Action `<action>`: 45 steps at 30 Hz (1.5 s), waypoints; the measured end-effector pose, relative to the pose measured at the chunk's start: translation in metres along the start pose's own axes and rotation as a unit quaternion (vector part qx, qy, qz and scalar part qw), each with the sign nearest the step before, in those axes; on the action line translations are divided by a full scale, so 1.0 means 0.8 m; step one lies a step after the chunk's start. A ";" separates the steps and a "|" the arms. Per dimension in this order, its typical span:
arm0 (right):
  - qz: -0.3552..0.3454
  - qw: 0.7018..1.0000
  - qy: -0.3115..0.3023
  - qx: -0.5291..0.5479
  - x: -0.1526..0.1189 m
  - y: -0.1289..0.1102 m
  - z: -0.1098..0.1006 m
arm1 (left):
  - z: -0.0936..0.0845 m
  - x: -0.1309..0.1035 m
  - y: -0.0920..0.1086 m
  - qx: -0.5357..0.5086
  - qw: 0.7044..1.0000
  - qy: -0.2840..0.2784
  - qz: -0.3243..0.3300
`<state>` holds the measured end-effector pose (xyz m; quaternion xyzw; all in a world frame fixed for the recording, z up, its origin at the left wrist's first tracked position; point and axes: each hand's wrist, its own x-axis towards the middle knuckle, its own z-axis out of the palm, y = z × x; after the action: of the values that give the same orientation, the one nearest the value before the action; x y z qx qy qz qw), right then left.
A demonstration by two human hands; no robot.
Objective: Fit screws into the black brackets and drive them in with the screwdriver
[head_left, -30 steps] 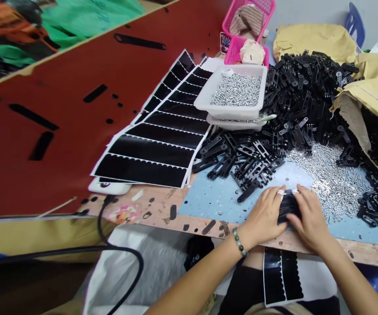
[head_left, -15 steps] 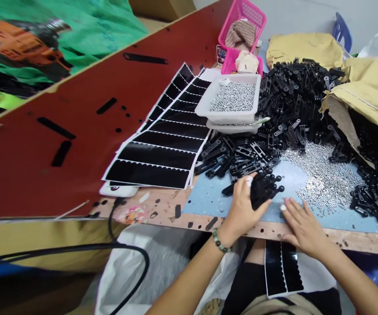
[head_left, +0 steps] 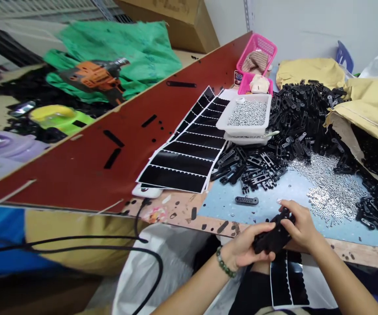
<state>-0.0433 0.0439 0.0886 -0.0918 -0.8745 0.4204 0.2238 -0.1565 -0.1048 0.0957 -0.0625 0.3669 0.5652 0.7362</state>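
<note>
My left hand is closed round the lower end of a bundle of black plastic parts, held just over the table's front edge. Fingers of my right hand grip the upper end of the same bundle. One black slotted plastic piece lies alone on the blue mat beyond my hands. Behind it spreads a heap of black plastic parts. Small screws and nuts are scattered to the right. A sheet of black stickers lies on my lap.
Sheets of black stickers lean along the red partition. A white tub of screws stands beyond, near a pink basket. An open yellow sack lies at right. An orange power tool rests past the partition.
The bundle came up off the mat toward me, and my right hand, flat on the mat before, now grips it too. A single black piece is left on the mat. The view swung left.
</note>
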 end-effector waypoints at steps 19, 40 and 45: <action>0.210 0.970 0.056 -0.108 0.016 0.033 0.032 | -0.001 0.032 -0.023 0.749 0.471 0.261 0.387; 0.143 0.986 0.027 0.075 -0.013 -0.011 -0.047 | 0.020 -0.010 -0.011 0.606 0.554 0.217 0.527; 0.249 0.964 -0.041 0.083 -0.021 0.012 -0.043 | -0.006 -0.014 -0.050 0.741 0.463 0.181 0.452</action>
<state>-0.0127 0.0678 0.0947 -0.2708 -0.7944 0.5373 0.0827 -0.1252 -0.1304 0.0862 0.5800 0.7500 0.3112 0.0657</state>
